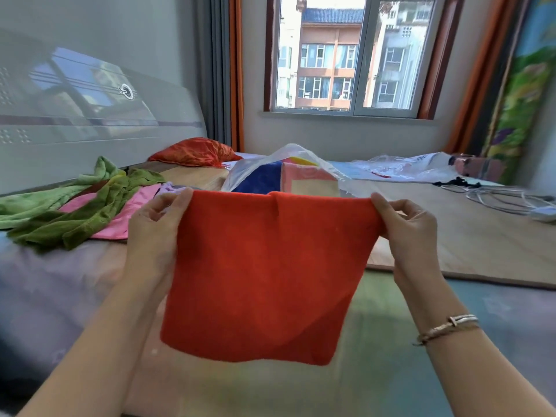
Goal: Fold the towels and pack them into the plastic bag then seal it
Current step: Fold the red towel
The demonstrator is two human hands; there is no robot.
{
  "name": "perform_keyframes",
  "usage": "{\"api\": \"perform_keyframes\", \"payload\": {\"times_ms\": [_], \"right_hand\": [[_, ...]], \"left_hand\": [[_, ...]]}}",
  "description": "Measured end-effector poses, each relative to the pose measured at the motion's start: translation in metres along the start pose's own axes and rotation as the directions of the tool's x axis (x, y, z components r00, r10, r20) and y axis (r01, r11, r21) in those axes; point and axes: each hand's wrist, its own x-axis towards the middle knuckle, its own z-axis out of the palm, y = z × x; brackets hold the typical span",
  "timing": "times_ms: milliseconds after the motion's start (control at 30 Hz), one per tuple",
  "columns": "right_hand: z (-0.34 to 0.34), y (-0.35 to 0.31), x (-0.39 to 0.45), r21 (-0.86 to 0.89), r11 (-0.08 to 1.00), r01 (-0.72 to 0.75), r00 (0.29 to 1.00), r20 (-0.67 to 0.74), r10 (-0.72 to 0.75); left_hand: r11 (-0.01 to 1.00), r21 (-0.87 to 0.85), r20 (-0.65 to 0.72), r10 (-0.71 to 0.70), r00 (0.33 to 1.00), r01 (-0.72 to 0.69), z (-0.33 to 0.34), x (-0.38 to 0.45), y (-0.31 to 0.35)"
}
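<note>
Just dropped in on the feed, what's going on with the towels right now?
A person holds an orange towel up over the bed, the left hand and right hand each pinching a top corner so it hangs flat. Behind it sits the plastic bag, open, with blue and pink towels already inside. Green towels and a pink one lie unfolded in a heap to the left.

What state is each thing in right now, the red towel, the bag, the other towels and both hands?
Red towel: held up by its top corners, hanging flat.
Left hand: pinches the towel's top left corner.
Right hand: pinches the top right corner.
Plastic bag: mouth open, blue and pink towels inside, unsealed.
Green towels: crumpled on the bed, unfolded.
Pink towel: spread loosely under the green ones, unfolded.
Window: appears closed.
</note>
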Motion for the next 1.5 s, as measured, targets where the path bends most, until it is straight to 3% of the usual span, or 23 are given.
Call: {"api": "perform_keyframes", "payload": {"times_ms": [167,233,333,433,600,733,1000,1133,1300,1400,1500], "right_hand": [[-0.019,-0.036,0.001,0.158,0.986,-0.049,0.991,-0.114,0.068],[-0.026,-0.048,0.003,0.296,0.947,-0.124,0.989,-0.037,0.141],[-0.032,-0.059,0.004,0.374,0.881,-0.289,0.95,0.226,0.216],[-0.03,-0.057,0.002,0.276,0.906,-0.32,0.917,0.329,0.224],[-0.023,-0.026,0.011,-0.064,0.991,-0.114,0.984,0.132,0.121],[-0.008,0.001,0.025,-0.075,0.989,-0.125,0.988,0.079,0.131],[0.022,0.05,0.073,-0.044,0.988,-0.146,0.989,-0.022,0.145],[0.03,0.078,0.087,-0.156,0.981,-0.119,0.993,-0.029,0.116],[0.021,0.105,0.09,-0.531,0.832,-0.16,0.962,0.105,0.252],[0.009,0.101,0.075,-0.71,0.701,-0.063,0.974,0.11,0.199],[-0.008,0.084,0.056,-0.829,0.559,0.011,0.971,0.142,0.191]], "left_hand": [[0.972,-0.214,-0.011,0.097,0.995,-0.097,0.013,-0.003,0.03],[0.956,-0.268,0.009,0.122,0.993,-0.115,0.013,-0.003,0.037],[0.961,-0.258,0.009,0.101,0.995,-0.096,0.014,-0.005,0.038],[0.978,-0.195,0.017,0.08,0.997,-0.075,0.014,-0.006,0.031],[0.997,0.011,0.027,-0.077,0.997,0.077,0.003,0.008,0.006],[0.985,0.094,0.063,-0.151,0.987,0.144,0.01,0.025,-0.018],[0.98,0.083,0.051,-0.187,0.981,0.182,0.037,0.071,-0.061],[0.972,0.107,0.071,-0.219,0.973,0.21,0.037,0.081,-0.087],[0.87,0.442,0.077,-0.282,0.956,0.221,0.015,0.075,-0.122],[0.739,0.653,-0.022,-0.2,0.979,0.166,0.0,0.067,-0.131],[0.603,0.754,-0.088,-0.299,0.95,0.259,-0.021,0.056,-0.132]]}}
